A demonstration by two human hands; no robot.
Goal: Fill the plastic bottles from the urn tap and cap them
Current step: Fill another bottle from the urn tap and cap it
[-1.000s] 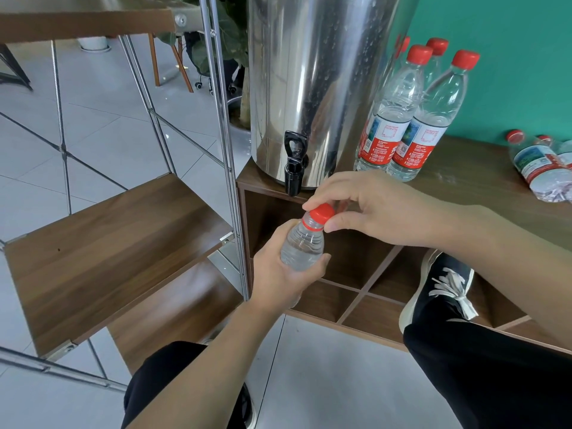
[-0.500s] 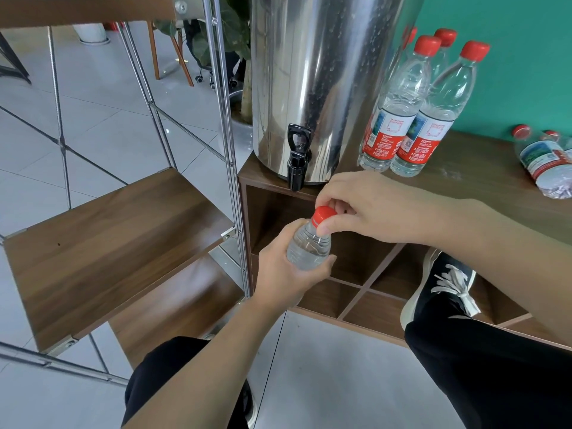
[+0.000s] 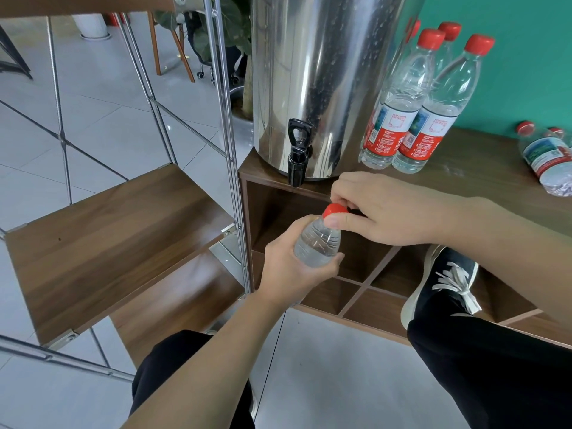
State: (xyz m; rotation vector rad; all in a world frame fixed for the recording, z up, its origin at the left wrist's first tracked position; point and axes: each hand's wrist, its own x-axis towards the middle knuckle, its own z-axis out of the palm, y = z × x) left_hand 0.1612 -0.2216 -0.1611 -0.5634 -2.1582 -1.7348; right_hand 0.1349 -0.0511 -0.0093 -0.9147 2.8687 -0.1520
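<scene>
My left hand [image 3: 289,270] grips a clear plastic bottle [image 3: 318,244] holding water, below and in front of the urn's black tap [image 3: 297,151]. My right hand [image 3: 380,209] pinches the bottle's red cap [image 3: 334,209] between thumb and fingers. The steel urn [image 3: 325,72] stands on the wooden cabinet top [image 3: 483,162]. Three capped bottles [image 3: 424,103] stand upright to the urn's right. Two more capped bottles [image 3: 548,156] lie on their sides at the far right.
A metal-framed rack with wooden shelves [image 3: 108,243] stands to the left, its chrome post [image 3: 229,144] close to the cabinet. Open cabinet cubbies [image 3: 365,274] lie behind the held bottle. My shoe [image 3: 445,274] rests by the cubbies. A potted plant [image 3: 229,35] stands behind the urn.
My right thumb and fingers have shifted round the red cap while the left hand holds the bottle in much the same place. The view has drifted slightly.
</scene>
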